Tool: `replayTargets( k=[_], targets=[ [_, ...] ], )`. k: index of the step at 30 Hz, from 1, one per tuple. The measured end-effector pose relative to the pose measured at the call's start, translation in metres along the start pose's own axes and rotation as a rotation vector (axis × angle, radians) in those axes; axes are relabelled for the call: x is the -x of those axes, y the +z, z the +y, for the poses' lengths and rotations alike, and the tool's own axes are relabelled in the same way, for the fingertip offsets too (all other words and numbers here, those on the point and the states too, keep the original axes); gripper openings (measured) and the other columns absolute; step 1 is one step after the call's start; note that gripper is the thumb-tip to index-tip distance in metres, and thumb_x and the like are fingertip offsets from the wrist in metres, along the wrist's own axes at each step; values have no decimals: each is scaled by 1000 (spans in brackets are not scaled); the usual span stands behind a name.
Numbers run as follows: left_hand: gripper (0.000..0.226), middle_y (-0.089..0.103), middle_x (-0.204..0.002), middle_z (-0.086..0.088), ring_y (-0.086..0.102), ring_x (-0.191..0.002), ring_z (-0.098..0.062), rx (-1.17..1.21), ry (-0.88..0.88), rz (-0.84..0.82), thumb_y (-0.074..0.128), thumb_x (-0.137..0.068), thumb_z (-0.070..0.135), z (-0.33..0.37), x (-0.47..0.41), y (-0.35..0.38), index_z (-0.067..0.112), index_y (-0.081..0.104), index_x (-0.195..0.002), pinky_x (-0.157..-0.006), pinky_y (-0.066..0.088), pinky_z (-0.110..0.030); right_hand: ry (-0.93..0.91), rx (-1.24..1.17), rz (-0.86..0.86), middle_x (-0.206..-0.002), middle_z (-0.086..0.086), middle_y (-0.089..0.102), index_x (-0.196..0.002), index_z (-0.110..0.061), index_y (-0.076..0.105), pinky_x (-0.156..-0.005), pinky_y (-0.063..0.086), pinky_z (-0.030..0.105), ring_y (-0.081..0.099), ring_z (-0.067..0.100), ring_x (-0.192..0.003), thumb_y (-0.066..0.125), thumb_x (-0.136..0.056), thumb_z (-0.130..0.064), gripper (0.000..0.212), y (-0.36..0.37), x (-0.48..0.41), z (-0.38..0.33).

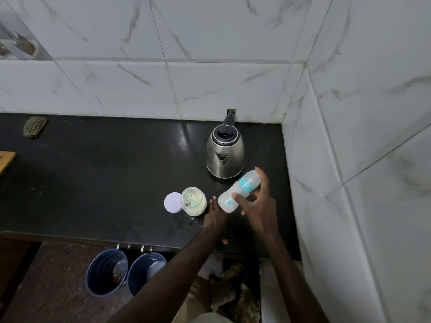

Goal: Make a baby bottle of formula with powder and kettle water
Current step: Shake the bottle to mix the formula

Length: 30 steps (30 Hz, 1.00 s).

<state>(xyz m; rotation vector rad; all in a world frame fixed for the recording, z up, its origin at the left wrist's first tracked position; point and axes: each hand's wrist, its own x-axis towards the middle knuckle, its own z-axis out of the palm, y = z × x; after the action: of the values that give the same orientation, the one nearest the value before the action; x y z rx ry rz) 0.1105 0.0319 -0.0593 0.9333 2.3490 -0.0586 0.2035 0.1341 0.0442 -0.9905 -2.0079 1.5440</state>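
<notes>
My right hand (258, 201) grips a capped baby bottle (235, 193) with a teal collar, tilted almost on its side above the black counter (93, 183); milky liquid shows in its base. My left hand (215, 220) rests flat on the counter just below the bottle, fingers straight. An open jar of pale formula powder (194, 201) stands left of the hands, its white lid (173, 203) lying beside it. A steel kettle (225, 152) with a black lid stands behind the bottle, near the wall.
Marble-tiled walls close the counter at the back and right. A folded checked cloth (35, 126) lies at the far left, a wooden board edge (5, 160) below it. Two blue bins (107, 273) stand on the floor under the counter edge.
</notes>
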Motion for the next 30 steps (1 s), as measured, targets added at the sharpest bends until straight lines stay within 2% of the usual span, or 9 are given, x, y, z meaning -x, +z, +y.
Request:
replayTargets(
  k=[2,6,9,11,12,17,22,27,30],
  targets=[
    [150,-14,-164,-32,-7,-155,-44,-11,-7,-3,99,-57,23,0,1,0,-2,-8,-160,-126,19,-48,-18,-11,34,-133,-2,63,-153,-50,29,-60,64,33,74,16,-95,87,-81,-27,95,-2,0,-1],
    [149,-11,-162,-37,-3,-155,-46,-62,-22,10,99,-56,29,0,-2,3,-13,-4,-156,-127,17,-47,51,-247,363,-140,-1,59,-154,-47,28,-59,65,35,73,17,-105,84,-86,-25,90,-7,-5,-7],
    [151,-12,-165,-31,3,-156,-42,-14,-39,-13,100,-55,23,1,0,2,-6,-7,-158,-124,26,-48,44,-171,188,-136,3,63,-153,-48,29,-61,64,35,74,16,-100,85,-84,-24,93,-2,-3,-5],
    [155,-4,-169,-21,10,-156,-37,74,-43,-19,101,-52,17,-1,1,1,8,-8,-161,-120,34,-49,-5,-20,-32,-144,0,58,-154,-48,26,-77,66,41,71,16,-109,87,-81,-29,96,3,2,2],
    [156,-2,-170,-20,9,-156,-36,93,-40,-17,101,-51,16,-2,1,1,11,-8,-162,-120,35,-49,-35,12,-47,-148,-1,55,-154,-49,25,-84,65,43,69,18,-115,87,-81,-32,98,5,3,4],
    [148,-16,-163,-33,-6,-156,-43,-23,-33,-4,99,-57,24,2,-1,3,-10,-5,-157,-123,29,-50,86,-286,335,-144,4,57,-154,-47,27,-65,66,35,71,23,-113,84,-86,-26,92,7,3,-2],
    [147,-2,-168,-24,4,-156,-41,67,-24,-19,99,-56,17,-1,0,3,10,-3,-162,-120,34,-52,13,-63,56,-146,-1,57,-150,-56,27,-86,64,44,68,19,-119,84,-75,-45,95,9,14,1],
    [150,-10,-163,-36,-3,-155,-45,-34,-19,32,100,-54,29,0,-1,5,-10,-2,-157,-125,22,-47,101,-340,446,-142,0,60,-154,-44,28,-67,66,44,73,23,-111,84,-87,-27,89,2,2,-5],
    [137,-4,-165,-33,-1,-156,-43,-12,-24,39,96,-61,20,1,2,5,-6,4,-159,-123,29,-49,112,-225,271,-139,4,61,-152,-48,29,-67,66,38,72,23,-109,85,-85,-28,89,8,3,-3]
  ],
)
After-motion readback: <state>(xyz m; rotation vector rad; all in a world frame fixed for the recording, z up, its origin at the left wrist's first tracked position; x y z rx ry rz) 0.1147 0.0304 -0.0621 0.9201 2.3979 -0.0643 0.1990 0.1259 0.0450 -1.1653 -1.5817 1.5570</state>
